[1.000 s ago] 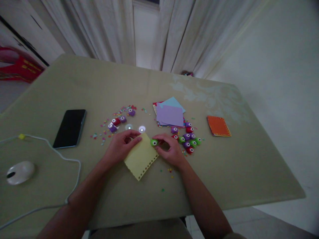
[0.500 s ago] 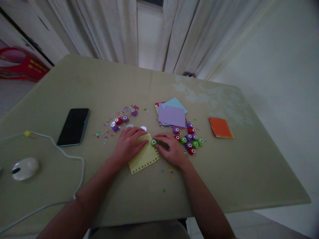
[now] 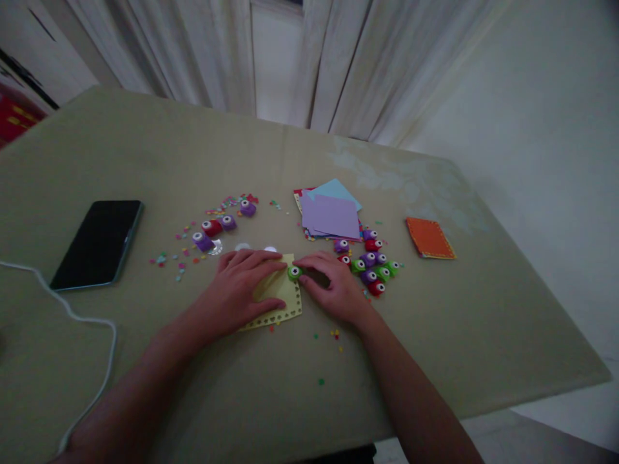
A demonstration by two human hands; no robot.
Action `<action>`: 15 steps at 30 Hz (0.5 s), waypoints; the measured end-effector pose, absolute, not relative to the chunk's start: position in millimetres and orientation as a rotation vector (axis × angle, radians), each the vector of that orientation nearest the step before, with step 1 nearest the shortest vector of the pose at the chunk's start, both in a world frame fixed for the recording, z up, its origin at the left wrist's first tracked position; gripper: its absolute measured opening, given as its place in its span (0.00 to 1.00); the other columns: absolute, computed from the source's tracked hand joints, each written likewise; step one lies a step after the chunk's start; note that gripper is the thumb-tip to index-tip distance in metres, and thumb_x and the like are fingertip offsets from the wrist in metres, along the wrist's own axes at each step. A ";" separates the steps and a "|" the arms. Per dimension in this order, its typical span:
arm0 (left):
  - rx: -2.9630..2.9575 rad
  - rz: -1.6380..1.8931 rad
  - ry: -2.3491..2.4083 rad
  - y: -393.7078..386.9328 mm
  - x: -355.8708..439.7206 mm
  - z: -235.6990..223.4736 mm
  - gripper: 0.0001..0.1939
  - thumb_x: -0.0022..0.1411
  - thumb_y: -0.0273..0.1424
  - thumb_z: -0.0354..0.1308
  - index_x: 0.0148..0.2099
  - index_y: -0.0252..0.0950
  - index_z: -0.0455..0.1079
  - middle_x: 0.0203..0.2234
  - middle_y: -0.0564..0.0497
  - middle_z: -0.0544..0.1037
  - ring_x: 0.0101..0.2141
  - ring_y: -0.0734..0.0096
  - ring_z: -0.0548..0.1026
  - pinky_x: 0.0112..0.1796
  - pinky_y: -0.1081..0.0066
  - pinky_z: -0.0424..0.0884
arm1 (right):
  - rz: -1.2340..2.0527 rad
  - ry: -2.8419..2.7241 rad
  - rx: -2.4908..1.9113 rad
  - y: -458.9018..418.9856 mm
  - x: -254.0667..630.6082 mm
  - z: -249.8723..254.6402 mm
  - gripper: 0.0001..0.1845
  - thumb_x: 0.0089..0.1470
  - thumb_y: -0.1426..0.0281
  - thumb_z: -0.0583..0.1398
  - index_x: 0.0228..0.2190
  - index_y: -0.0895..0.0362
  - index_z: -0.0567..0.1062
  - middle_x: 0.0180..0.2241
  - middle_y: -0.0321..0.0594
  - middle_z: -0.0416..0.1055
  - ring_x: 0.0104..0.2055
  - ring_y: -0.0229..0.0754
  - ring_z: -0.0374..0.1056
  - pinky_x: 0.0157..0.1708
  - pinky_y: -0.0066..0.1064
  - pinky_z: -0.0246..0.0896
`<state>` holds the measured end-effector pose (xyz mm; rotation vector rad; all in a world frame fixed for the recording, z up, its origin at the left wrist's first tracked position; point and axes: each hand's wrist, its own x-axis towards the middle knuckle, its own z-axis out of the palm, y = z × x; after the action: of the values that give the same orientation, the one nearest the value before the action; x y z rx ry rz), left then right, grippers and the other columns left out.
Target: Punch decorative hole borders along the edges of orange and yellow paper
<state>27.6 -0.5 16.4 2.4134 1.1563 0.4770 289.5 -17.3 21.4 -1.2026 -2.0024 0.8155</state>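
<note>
A sheet of yellow paper (image 3: 293, 301) lies on the table, with small punched holes along its lower edge and up its right side. My left hand (image 3: 242, 287) rests flat over it, thumb and fingers apart, covering its left part. At the paper's top right edge sits a small green craft paper punch (image 3: 294, 272) with a white eye-like button. The thumb and fingers of my right hand (image 3: 333, 283) close round this punch. Just right of that hand is a cluster of similar punches (image 3: 369, 260) in purple, red and green.
Coloured paper squares (image 3: 333, 216) are stacked behind my hands. An orange paper square (image 3: 429, 238) lies to the right. More punches (image 3: 211, 227) and scattered confetti (image 3: 232, 202) are at left, near a black phone (image 3: 99, 241) and a white cable (image 3: 113, 335).
The yellow paper has turned slightly, and my left hand has spread its thumb lower across it. My right hand keeps the green punch at the edge. The view has shifted a little.
</note>
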 end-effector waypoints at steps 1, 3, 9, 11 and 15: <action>2.410 0.484 1.152 0.8 27.3 14.9 0.31 0.62 0.49 0.72 0.65 0.49 0.74 0.64 0.47 0.76 0.60 0.45 0.71 0.62 0.47 0.59 | 0.809 -2.002 -1.202 -17.2 289.5 21.2 0.12 0.67 0.69 0.65 0.51 0.51 0.82 0.49 0.44 0.81 0.53 0.49 0.75 0.57 0.44 0.69; 2.399 0.495 1.139 3.0 27.5 12.9 0.31 0.63 0.48 0.71 0.65 0.49 0.74 0.65 0.47 0.76 0.60 0.45 0.72 0.62 0.46 0.58 | 0.793 -2.002 -1.202 -17.1 289.6 20.9 0.12 0.67 0.70 0.65 0.50 0.52 0.82 0.48 0.44 0.82 0.53 0.49 0.76 0.57 0.44 0.69; 2.340 0.531 1.092 6.5 28.2 10.3 0.30 0.62 0.47 0.72 0.65 0.49 0.76 0.64 0.47 0.77 0.62 0.47 0.73 0.65 0.47 0.57 | 0.794 -1.991 -1.197 -16.6 289.3 22.3 0.11 0.65 0.70 0.65 0.49 0.52 0.82 0.47 0.44 0.82 0.51 0.49 0.77 0.55 0.44 0.71; 2.331 0.554 1.092 6.6 27.9 8.8 0.30 0.62 0.46 0.72 0.65 0.48 0.76 0.64 0.46 0.77 0.62 0.48 0.73 0.67 0.46 0.55 | 0.804 -1.991 -1.201 -16.5 289.1 22.8 0.11 0.65 0.70 0.65 0.49 0.52 0.82 0.47 0.44 0.82 0.51 0.48 0.77 0.55 0.44 0.71; 2.340 0.557 1.079 7.1 27.3 7.9 0.31 0.63 0.45 0.72 0.66 0.48 0.75 0.64 0.45 0.77 0.63 0.47 0.73 0.68 0.45 0.54 | 0.804 -1.990 -1.201 -16.3 288.9 21.8 0.11 0.65 0.70 0.65 0.49 0.52 0.82 0.47 0.44 0.82 0.50 0.49 0.77 0.54 0.44 0.71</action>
<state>27.3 7.1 7.9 2.3402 1.0793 0.5570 288.9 -16.3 21.8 -1.2011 -1.9897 0.8040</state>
